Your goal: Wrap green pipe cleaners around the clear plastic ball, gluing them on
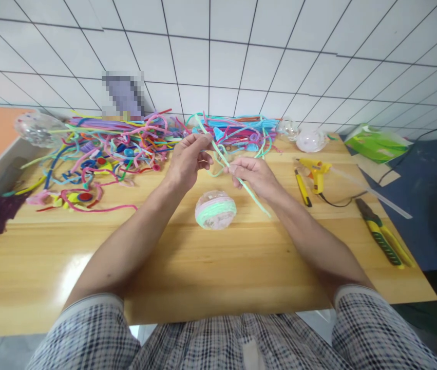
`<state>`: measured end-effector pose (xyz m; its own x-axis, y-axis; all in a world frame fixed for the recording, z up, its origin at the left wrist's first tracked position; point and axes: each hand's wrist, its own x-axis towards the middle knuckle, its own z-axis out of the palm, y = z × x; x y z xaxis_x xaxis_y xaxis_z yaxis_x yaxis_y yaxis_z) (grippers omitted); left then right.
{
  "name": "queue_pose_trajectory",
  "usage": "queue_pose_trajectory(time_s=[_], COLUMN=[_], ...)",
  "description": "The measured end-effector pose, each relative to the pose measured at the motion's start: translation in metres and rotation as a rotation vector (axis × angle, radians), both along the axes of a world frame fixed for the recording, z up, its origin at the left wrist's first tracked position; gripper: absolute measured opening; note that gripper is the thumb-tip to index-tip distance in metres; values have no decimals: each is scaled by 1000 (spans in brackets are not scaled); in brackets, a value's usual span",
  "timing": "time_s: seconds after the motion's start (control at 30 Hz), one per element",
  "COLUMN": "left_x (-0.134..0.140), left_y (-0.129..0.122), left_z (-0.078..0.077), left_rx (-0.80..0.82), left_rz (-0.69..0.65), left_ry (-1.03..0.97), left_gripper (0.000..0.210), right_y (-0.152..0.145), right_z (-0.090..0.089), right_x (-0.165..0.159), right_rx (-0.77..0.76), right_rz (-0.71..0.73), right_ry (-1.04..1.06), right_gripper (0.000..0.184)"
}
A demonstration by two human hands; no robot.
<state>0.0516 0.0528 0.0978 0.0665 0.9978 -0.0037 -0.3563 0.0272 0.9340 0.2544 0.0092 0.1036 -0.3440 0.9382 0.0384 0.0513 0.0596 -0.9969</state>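
Note:
Between my hands, above the middle of the table, a mint-green pipe cleaner [254, 197] runs slantwise from upper left to lower right. My left hand [189, 156] pinches it near its upper part. Further down its length, my right hand [252, 174] grips it with thumb and fingers. Another green strand loops beside the fingers; whether it is the same piece I cannot tell. Just below the hands, a clear plastic ball [215, 209] rests on the wood, wrapped with bands of mint green and pale pink.
Loose pipe cleaners [114, 164] pile up at left; bundled ones [237, 128] lie along the tiled wall. Clear balls [312, 140] stand at back right. A yellow glue gun [316, 172], a utility knife [303, 187] and pliers [383, 239] lie on the right of the table [218, 272].

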Motion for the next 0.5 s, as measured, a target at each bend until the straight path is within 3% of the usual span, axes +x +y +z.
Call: queue_pose_trajectory(time_s=[0.13,0.3,0.5], left_x=[-3,-10,-5], left_y=[5,3,-1], left_z=[-1,12,18], left_rx=[63,133,94], left_rz=[53,129,35], left_ry=[-3,-13,10], left_gripper=[48,44,41], right_y=[-3,-13,-36], right_z=[7,17,17], right_x=[3,13,31], right_rx=[5,29,76], right_rz=[75,243,73], right_ry=[-26,-144,-221], right_gripper=[36,44,58])
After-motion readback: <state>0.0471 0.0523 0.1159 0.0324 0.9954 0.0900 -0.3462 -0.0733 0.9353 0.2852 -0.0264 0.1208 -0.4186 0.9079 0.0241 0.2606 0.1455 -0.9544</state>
